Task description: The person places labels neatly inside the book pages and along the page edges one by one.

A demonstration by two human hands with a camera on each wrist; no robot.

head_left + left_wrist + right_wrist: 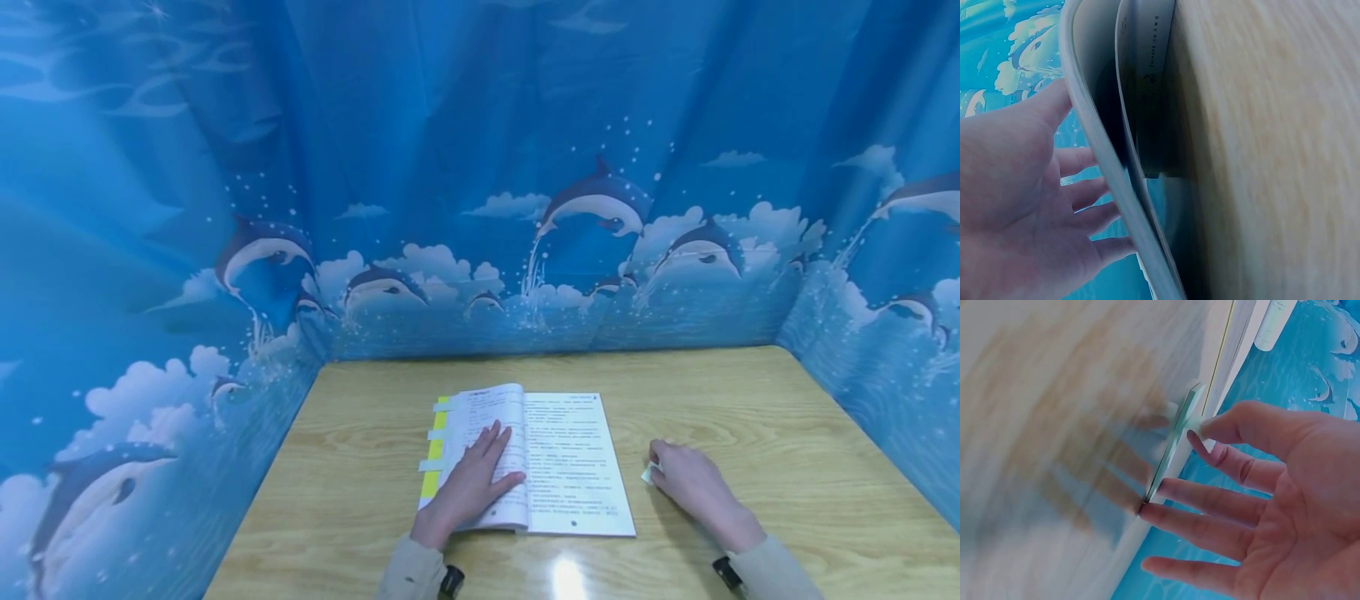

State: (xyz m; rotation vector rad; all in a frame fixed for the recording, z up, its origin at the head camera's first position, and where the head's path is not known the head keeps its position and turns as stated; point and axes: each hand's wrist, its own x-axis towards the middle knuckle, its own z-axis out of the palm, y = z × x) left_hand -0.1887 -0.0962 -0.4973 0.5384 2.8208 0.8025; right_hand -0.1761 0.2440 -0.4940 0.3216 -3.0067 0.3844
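An open book [573, 467] lies on the wooden table, its left pages bulging up in a curve near the spine. My left hand [476, 479] rests on the left page with straight, slightly spread fingers; the left wrist view shows the fingers [1091, 194] along the curved pages [1094, 137]. Three pale sticky tabs [431, 465] stick out from the book's left edge. To the right of the book, my right hand [693, 483] pinches a small pale green sticky note pad [1175, 444] between thumb and index finger, low at the tabletop. The other fingertips reach the pad's lower end.
A yellow strip [430, 483] shows under the left pages. The wooden table [360, 467] extends around the book. Behind and at both sides hangs a blue curtain [465, 150] printed with dolphins. Dark bands [452, 581] circle both wrists over light sleeves.
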